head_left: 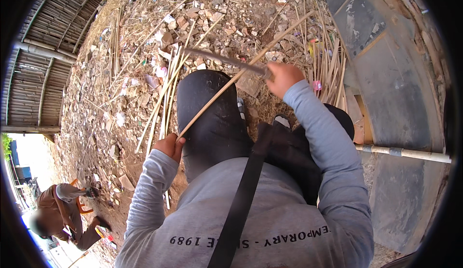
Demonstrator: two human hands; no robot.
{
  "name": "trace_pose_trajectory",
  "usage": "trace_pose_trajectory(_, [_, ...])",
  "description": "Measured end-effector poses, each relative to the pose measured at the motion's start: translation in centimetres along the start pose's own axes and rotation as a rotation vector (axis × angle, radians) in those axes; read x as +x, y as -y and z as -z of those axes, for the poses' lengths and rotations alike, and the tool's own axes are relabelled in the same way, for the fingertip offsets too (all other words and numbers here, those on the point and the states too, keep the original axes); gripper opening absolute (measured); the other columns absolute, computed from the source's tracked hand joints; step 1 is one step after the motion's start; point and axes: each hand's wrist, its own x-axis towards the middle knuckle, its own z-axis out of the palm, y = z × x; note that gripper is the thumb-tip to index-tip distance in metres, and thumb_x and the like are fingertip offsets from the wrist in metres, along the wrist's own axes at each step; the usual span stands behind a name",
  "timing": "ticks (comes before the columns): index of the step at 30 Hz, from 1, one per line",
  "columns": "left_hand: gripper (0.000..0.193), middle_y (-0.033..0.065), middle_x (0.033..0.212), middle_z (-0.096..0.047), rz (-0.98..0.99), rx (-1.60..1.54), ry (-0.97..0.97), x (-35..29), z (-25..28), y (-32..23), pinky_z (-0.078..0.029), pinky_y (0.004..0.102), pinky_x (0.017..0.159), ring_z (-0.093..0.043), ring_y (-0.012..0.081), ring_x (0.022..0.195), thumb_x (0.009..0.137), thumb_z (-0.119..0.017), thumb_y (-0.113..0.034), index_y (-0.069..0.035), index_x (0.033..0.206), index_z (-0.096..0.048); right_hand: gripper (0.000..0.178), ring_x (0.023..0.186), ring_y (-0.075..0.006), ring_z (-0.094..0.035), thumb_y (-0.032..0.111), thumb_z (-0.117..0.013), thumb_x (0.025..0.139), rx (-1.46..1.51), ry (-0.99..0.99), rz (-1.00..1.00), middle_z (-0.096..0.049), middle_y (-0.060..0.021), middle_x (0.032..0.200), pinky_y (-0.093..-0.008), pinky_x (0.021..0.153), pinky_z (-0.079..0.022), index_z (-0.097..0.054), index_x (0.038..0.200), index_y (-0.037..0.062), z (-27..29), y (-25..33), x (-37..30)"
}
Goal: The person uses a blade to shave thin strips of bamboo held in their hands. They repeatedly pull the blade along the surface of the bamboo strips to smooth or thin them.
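My left hand (168,147) is closed round the near end of a long bamboo strip (212,102), which slants up and right across my left knee. In my right hand (284,79) is the handle of a long knife (222,60). Its dark blade points left and crosses the strip beyond my knees; whether the two touch I cannot tell. A bundle of split bamboo strips (167,94) lies on the ground beside my left leg. More strips (333,68) lie in a pile beyond my right knee.
Stones and litter cover the ground (207,7). Grey boards (400,99) and a pole (410,153) lie to my right. A woven bamboo panel (48,41) stands at the far left. Another person (60,210) sits on an orange chair (83,205) at the lower left.
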Motion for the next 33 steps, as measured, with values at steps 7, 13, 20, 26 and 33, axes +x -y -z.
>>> trace_pose_trajectory(7, [0.046, 0.0255, 0.072, -0.061, -0.008, -0.100, 0.043, 0.5, 0.8, -0.6, -0.047, 0.0498, 0.066, -0.060, 0.0465, 0.073, 0.096, -0.047, -0.044, 0.000, 0.087, -0.057, 0.030, 0.074, -0.0381, -0.065, 0.021, -0.069, 0.074, 0.052, -0.011, -0.160, -0.065, -0.0196, 0.076, -0.0461, 0.070, -0.053, -0.062, 0.098, 0.0046, -0.2, -0.5, 0.6])
trace_pose_trajectory(13, [0.047, 0.0259, 0.073, -0.061, -0.034, -0.061, 0.073, 0.5, 1.1, -0.9, -0.047, 0.0507, 0.066, -0.060, 0.0472, 0.074, 0.097, -0.045, -0.044, 0.000, 0.087, -0.058, 0.033, 0.077, -0.0381, -0.065, 0.021, -0.069, 0.074, -0.035, 0.111, -0.021, -0.065, -0.0179, 0.079, -0.0454, 0.071, -0.053, -0.061, 0.103, 0.0082, -0.7, 0.3, 0.1])
trace_pose_trajectory(20, [0.043, 0.0251, 0.071, -0.061, -0.024, -0.049, 0.011, 0.6, 0.9, -0.9, -0.047, 0.0506, 0.065, -0.060, 0.0471, 0.072, 0.097, -0.046, -0.041, 0.000, 0.086, -0.058, 0.023, 0.076, -0.0385, -0.064, 0.020, -0.068, 0.076, 0.021, 0.040, -0.056, -0.065, -0.0183, 0.079, -0.0464, 0.070, -0.052, -0.060, 0.094, 0.0078, 0.1, -0.1, 0.4])
trace_pose_trajectory(26, [0.039, 0.0246, 0.071, -0.061, -0.088, -0.033, -0.033, 1.2, 0.5, -1.6, -0.048, 0.0508, 0.064, -0.060, 0.0465, 0.072, 0.097, -0.048, -0.038, -0.001, 0.086, -0.058, 0.031, 0.077, -0.0378, -0.065, 0.021, -0.069, 0.075, 0.109, -0.145, -0.148, -0.065, -0.0197, 0.078, -0.0458, 0.071, -0.052, -0.064, 0.103, 0.0089, -0.4, -3.0, 0.9])
trace_pose_trajectory(33, [0.036, 0.0251, 0.071, -0.061, -0.038, -0.003, 0.004, 0.9, 0.8, -1.3, -0.047, 0.0506, 0.064, -0.060, 0.0469, 0.072, 0.097, -0.049, -0.035, -0.001, 0.087, -0.056, 0.035, 0.081, -0.0364, -0.065, 0.023, -0.069, 0.075, -0.182, 0.152, -0.022, -0.067, -0.0171, 0.082, -0.0455, 0.073, -0.052, -0.064, 0.108, 0.0103, 1.5, 1.6, 0.2])
